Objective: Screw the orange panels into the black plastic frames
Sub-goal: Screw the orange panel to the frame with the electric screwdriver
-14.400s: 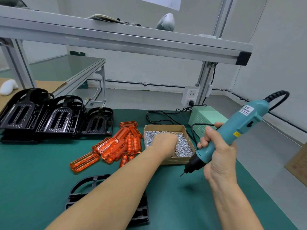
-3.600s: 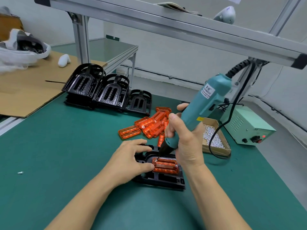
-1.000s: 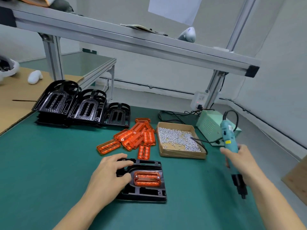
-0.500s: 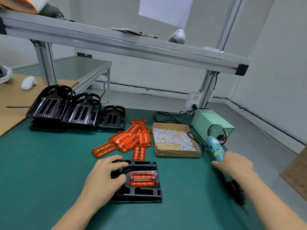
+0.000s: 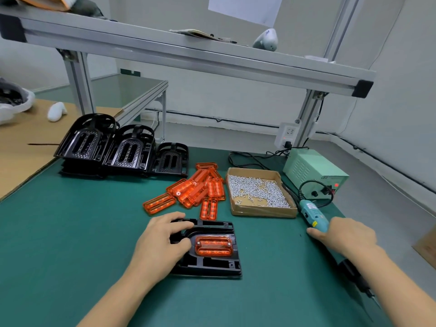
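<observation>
Since two bright screw heads show at the ends of its panel, one assembly is judged fastened or nearly so.
Assembly: an orange panel (image 5: 213,245) is seated in the black plastic frame (image 5: 207,251), flat on the green tabletop (image 5: 70,232) at front centre.
Left: the loose orange panels (image 5: 195,187) and the stacked black frames (image 5: 118,149) at the rear are not yet joined, so most of the work is judged outstanding.
Screws: a cardboard box of screws (image 5: 258,192) sits just right of the panel heap.
Left hand (image 5: 162,241): rested on the frame's left edge, fingers curled over it.
Right hand (image 5: 346,234): wrapped round the electric screwdriver (image 5: 315,215).
Change: the screwdriver, upright over the panel seconds ago, is now laid low at the right, tip away from the work.
</observation>
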